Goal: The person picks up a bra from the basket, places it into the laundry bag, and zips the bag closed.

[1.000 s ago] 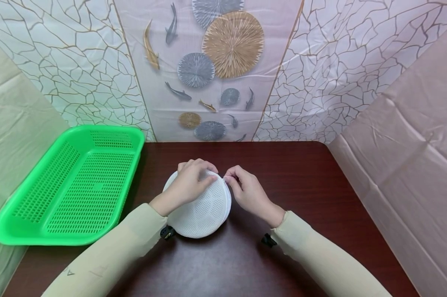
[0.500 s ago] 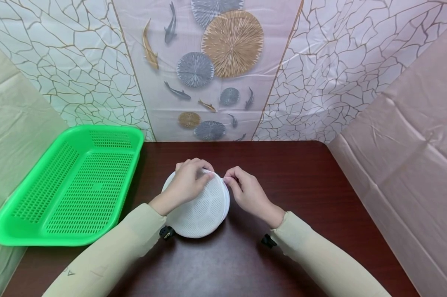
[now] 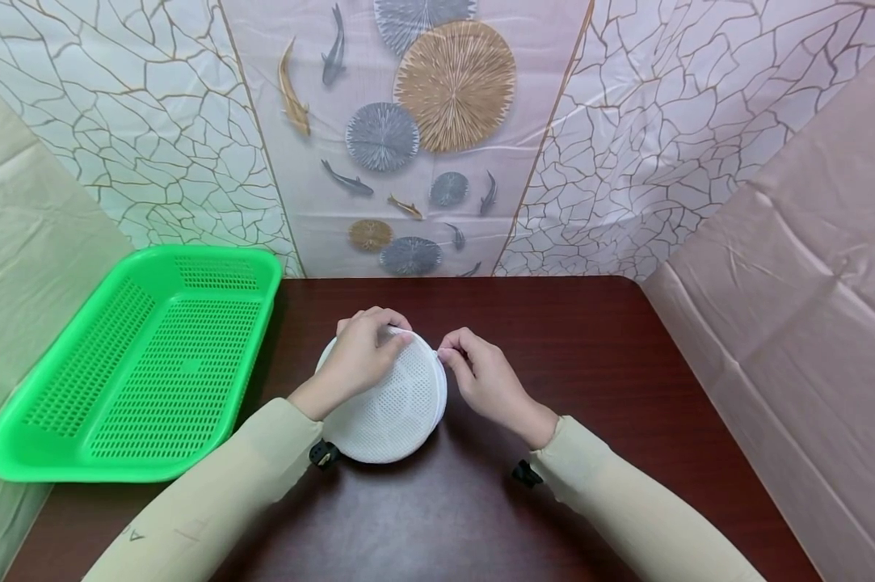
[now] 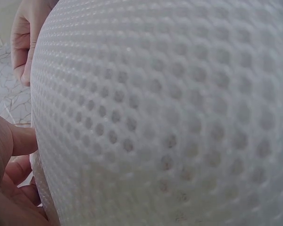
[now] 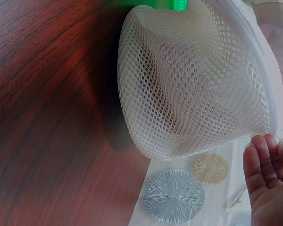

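Observation:
A round white mesh laundry bag stands over the table between both hands, its flat face towards me in the head view. My left hand grips its upper rim, thumb on the near face and fingers behind. At the rim's right side my right hand pinches thumb and forefinger together at the zipper edge; what they pinch is mostly hidden by the fingertips. The right wrist view shows the bag's deep mesh side and the zipper band along its rim. Mesh fills most of the left wrist view.
A green plastic basket with slotted sides stands at the left of the dark red-brown table. Patterned sheeting closes off the back, and plain pale sheeting the right side. A black strap hangs at the left wrist.
My left hand has shifted slightly left and away along with the bag's rim. The right hand has stayed nearly in place, fingertips still at the rim's right edge.

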A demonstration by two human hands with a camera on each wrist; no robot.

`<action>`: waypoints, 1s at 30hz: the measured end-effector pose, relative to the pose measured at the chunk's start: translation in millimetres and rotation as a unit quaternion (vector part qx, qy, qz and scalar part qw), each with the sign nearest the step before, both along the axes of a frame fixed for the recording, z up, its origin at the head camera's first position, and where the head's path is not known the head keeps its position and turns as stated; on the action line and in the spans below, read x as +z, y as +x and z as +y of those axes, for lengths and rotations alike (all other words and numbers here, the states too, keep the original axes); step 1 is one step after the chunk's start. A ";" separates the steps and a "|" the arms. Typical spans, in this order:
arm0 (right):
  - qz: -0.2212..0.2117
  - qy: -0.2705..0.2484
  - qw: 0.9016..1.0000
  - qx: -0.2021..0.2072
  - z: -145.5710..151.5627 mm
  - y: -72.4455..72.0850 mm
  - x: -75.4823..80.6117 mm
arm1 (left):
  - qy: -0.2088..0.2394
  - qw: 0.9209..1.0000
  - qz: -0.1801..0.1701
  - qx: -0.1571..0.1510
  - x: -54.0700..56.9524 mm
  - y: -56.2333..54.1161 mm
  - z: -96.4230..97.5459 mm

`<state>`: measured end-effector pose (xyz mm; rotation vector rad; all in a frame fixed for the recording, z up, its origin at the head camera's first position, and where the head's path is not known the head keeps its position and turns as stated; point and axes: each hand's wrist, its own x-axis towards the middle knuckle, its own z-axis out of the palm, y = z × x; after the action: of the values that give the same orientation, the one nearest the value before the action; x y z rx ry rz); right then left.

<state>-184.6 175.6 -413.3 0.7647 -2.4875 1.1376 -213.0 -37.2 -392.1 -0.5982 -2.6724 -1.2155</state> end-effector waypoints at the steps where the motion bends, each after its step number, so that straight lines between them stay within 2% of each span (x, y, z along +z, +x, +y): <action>1: 0.001 0.000 1.000 0.001 0.1 0.0 0.0 | 0.000 1.000 -0.001 0.001 -0.3 -0.1 -0.1; 7: 0.002 -0.002 1.000 0.003 0.5 0.8 0.0 | 0.001 1.000 -0.011 0.010 -1.6 -1.7 -2.1; 14: 0.000 -0.009 1.000 0.010 0.8 1.2 -1.1 | 0.012 0.998 -0.035 0.047 -3.7 -4.7 -7.5; 23: -0.001 -0.011 1.000 0.008 0.5 2.3 -0.5 | 0.031 0.997 -0.050 0.055 -3.6 -5.9 -9.9; 30: 0.002 -0.012 1.000 0.006 1.3 2.4 -2.0 | 0.033 0.995 -0.056 0.075 -2.9 -6.6 -16.0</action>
<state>-182.2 176.9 -415.2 0.7768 -2.4641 1.1663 -219.7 -53.2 -395.0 -0.3219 -2.6972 -1.3243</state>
